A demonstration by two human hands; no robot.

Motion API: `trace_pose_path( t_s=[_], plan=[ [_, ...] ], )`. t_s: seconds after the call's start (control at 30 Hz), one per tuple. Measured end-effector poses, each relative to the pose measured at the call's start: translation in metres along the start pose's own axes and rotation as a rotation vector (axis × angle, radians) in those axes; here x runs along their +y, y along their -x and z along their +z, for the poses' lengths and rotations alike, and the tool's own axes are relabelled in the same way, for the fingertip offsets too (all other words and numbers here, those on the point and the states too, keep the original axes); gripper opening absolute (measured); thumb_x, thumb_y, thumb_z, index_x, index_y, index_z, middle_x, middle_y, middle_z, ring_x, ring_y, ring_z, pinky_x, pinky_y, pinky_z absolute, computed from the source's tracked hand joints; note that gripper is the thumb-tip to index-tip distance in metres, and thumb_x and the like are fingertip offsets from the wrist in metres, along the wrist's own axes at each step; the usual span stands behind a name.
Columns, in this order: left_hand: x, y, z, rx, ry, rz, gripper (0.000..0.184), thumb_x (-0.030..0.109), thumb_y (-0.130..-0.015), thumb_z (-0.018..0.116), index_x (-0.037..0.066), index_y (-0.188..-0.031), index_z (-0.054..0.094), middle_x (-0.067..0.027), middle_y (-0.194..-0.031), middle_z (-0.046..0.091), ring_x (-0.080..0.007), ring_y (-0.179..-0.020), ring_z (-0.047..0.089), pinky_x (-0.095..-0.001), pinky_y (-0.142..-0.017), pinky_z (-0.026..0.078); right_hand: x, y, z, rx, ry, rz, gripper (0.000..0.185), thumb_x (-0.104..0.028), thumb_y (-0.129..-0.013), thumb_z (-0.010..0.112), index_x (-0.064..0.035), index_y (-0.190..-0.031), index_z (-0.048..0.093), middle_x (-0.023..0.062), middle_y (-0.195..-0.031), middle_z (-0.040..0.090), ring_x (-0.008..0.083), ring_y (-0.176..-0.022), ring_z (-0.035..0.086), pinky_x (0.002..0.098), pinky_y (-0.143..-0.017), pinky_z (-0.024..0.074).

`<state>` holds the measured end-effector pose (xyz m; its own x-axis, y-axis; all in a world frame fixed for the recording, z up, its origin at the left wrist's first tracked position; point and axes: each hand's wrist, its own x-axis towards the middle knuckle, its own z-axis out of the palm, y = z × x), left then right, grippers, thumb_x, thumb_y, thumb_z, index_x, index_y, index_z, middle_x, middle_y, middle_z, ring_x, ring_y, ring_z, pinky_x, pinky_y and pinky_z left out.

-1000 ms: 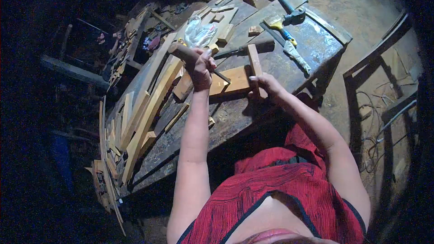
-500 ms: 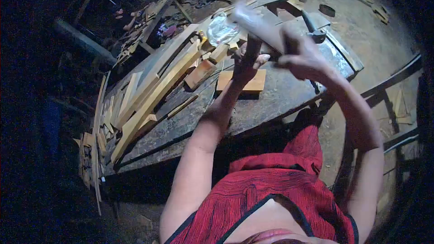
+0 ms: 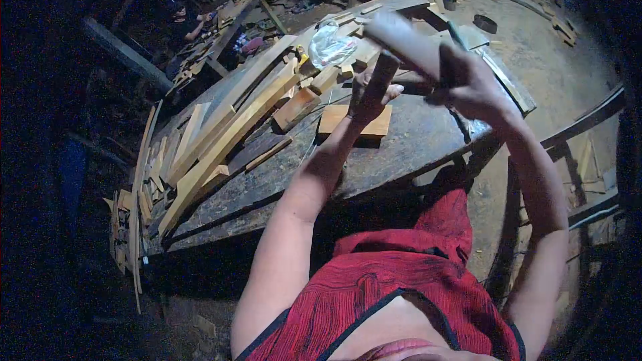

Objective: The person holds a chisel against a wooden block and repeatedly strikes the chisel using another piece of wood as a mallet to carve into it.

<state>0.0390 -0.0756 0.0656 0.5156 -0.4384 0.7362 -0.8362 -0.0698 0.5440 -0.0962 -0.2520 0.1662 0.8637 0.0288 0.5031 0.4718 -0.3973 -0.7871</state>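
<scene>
Above the workbench, my left hand is wrapped round a dark, narrow piece of wood, with the thumb pointing right. My right hand is closed round the dark end of a broad, pale, blade-like tool. The tool is blurred and slants up to the left, over the wood. Whether it touches the wood I cannot tell. A smooth orange-brown wooden block lies on the bench just below my left hand.
Long wooden strips and a short reddish block cover the bench's left side. Beyond my left hand is a clear plastic bag. A dark round container stands on the floor at upper right. Wooden framework is at right.
My right hand and the pale tool have shifted slightly right and down. The dark wood in my left hand shows more plainly. My left hand has barely moved.
</scene>
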Motion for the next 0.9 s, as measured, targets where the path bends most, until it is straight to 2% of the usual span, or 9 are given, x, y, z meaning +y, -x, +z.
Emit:
trace_pose_path(
  t_s=[0.07, 0.17, 0.23, 0.3, 0.4, 0.47, 0.63, 0.77, 0.9],
  plan=[
    [-0.004, 0.003, -0.002, 0.026, -0.072, 0.04, 0.028, 0.018, -0.067, 0.075, 0.005, -0.068, 0.051, 0.002, -0.057, 0.048, -0.0083, -0.052, 0.046, -0.0245, -0.047, 0.037, -0.032, -0.003, -0.004, 0.198, -0.471, -0.2, 0.043, -0.01, -0.06, 0.07, 0.0002, -0.098, 0.052, 0.0092, -0.087, 0.057, 0.0152, -0.082, 0.056, 0.0264, -0.067, 0.0453],
    [0.006, 0.003, -0.007, -0.032, -0.109, -0.019, 0.033, 0.02, -0.066, 0.076, 0.006, -0.082, 0.052, -0.0046, -0.062, 0.051, -0.017, -0.056, 0.05, -0.0303, -0.051, 0.04, -0.042, 0.001, -0.021, 0.432, -0.303, -0.229, 0.035, -0.014, -0.067, 0.067, 0.0, -0.096, 0.052, 0.0049, -0.082, 0.055, 0.0117, -0.074, 0.056, 0.0253, -0.061, 0.048],
    [0.008, 0.002, -0.009, -0.087, -0.14, -0.063, 0.044, 0.022, -0.064, 0.076, 0.007, -0.098, 0.053, -0.0112, -0.066, 0.053, -0.0255, -0.06, 0.054, -0.0351, -0.055, 0.044, -0.011, 0.011, -0.004, 0.41, -0.487, -0.158, 0.037, -0.017, -0.069, 0.069, -0.0005, -0.096, 0.051, 0.0053, -0.079, 0.056, 0.0098, -0.061, 0.056, 0.0236, -0.05, 0.0456],
    [0.005, 0.004, -0.006, -0.065, -0.194, 0.054, 0.046, 0.018, -0.064, 0.076, 0.008, -0.103, 0.053, -0.0118, -0.071, 0.055, -0.0257, -0.062, 0.056, -0.0348, -0.056, 0.045, -0.006, 0.016, 0.003, 0.025, 0.369, -0.021, 0.046, -0.016, -0.063, 0.074, -0.0011, -0.099, 0.049, 0.0121, -0.079, 0.058, 0.0202, -0.077, 0.059, 0.0353, -0.065, 0.0477],
    [0.006, -0.001, -0.001, -0.066, -0.015, 0.191, 0.048, 0.015, -0.065, 0.075, 0.009, -0.108, 0.053, -0.0121, -0.078, 0.058, -0.0263, -0.066, 0.057, -0.0347, -0.058, 0.046, -0.019, 0.007, -0.01, -0.148, 0.386, 0.246, 0.049, -0.015, -0.058, 0.075, 0.0002, -0.098, 0.05, 0.0139, -0.088, 0.058, 0.0219, -0.086, 0.058, 0.0364, -0.076, 0.0449],
    [0.014, 0.003, -0.005, -0.094, -0.213, 0.054, 0.048, 0.014, -0.066, 0.074, 0.01, -0.11, 0.054, -0.0119, -0.083, 0.059, -0.026, -0.069, 0.058, -0.0349, -0.06, 0.046, -0.03, 0.008, -0.008, 0.132, -0.463, -0.053, 0.045, -0.01, -0.061, 0.07, -0.0004, -0.1, 0.05, 0.0108, -0.09, 0.057, 0.0198, -0.086, 0.058, 0.0294, -0.079, 0.0464],
    [0.006, 0.006, -0.004, -0.114, -0.073, -0.054, 0.047, 0.014, -0.066, 0.075, 0.01, -0.108, 0.055, -0.0101, -0.08, 0.059, -0.0239, -0.071, 0.058, -0.0333, -0.064, 0.046, 0.003, 0.024, -0.004, 0.183, -0.265, 0.028, 0.047, -0.009, -0.063, 0.068, -0.0023, -0.104, 0.046, 0.0109, -0.093, 0.055, 0.0186, -0.08, 0.057, 0.03, -0.068, 0.046],
    [0.008, 0.006, -0.001, -0.134, 0.067, -0.18, 0.046, 0.011, -0.065, 0.075, 0.01, -0.107, 0.055, -0.0095, -0.08, 0.059, -0.0225, -0.07, 0.057, -0.0322, -0.064, 0.046, 0.007, 0.019, -0.004, -0.228, 0.228, 0.376, 0.047, -0.014, -0.062, 0.072, -0.0033, -0.1, 0.046, 0.0143, -0.091, 0.055, 0.0205, -0.079, 0.056, 0.0335, -0.067, 0.0459],
    [0.014, 0.004, -0.001, -0.135, -0.046, -0.046, 0.05, 0.01, -0.064, 0.075, 0.012, -0.11, 0.054, -0.01, -0.079, 0.058, -0.0227, -0.069, 0.056, -0.032, -0.062, 0.046, -0.017, 0.013, -0.026, 0.167, -0.367, -0.189, 0.048, -0.007, -0.057, 0.067, 0.0026, -0.1, 0.046, 0.0052, -0.085, 0.053, 0.012, -0.073, 0.054, 0.0251, -0.058, 0.0474]
  ],
)
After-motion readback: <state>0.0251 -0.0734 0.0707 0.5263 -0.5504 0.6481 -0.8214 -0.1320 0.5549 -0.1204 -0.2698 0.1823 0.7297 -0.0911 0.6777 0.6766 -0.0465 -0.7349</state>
